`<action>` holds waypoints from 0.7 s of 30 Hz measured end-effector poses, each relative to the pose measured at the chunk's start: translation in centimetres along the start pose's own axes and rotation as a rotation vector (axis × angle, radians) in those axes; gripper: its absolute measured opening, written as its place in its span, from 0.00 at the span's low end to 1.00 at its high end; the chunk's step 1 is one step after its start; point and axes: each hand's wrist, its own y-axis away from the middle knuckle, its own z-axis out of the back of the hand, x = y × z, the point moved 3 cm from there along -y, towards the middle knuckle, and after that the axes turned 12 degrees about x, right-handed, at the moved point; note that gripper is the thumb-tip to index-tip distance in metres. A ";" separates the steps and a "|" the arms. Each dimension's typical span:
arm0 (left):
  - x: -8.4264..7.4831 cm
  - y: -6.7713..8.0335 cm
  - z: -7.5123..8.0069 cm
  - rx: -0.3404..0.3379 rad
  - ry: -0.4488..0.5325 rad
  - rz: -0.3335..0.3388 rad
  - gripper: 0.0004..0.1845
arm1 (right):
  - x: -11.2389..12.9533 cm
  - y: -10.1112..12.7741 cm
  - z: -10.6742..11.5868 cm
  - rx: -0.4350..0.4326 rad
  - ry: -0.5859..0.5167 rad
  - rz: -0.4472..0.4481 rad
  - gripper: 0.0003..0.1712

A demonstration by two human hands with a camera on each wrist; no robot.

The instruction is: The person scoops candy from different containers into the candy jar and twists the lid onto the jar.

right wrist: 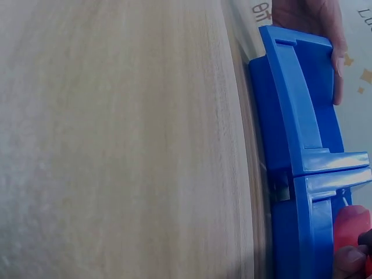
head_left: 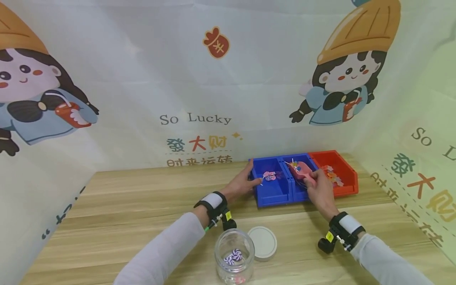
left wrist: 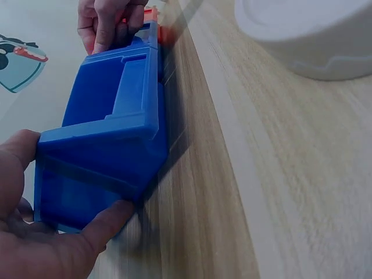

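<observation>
While lollipops (head_left: 269,176) fill the blue bin (head_left: 272,194) — the jar (head_left: 234,257) holds one.

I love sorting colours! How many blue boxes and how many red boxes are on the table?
Blue boxes: 2, the left blue box and the middle blue box
Red boxes: 1, the red box
Total: 3

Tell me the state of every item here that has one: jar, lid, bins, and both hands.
Glass jar: open, one lollipop inside.
Lid: off, lying beside the jar.
Left blue bin: holds one lollipop.
Left hand: gripping the left blue bin.
Right hand: holding a pink scoop.
</observation>
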 end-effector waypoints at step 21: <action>0.4 4.1 2.8 -0.061 0.064 -0.053 0.29 | -0.3 1.4 2.2 -0.104 0.025 0.071 0.17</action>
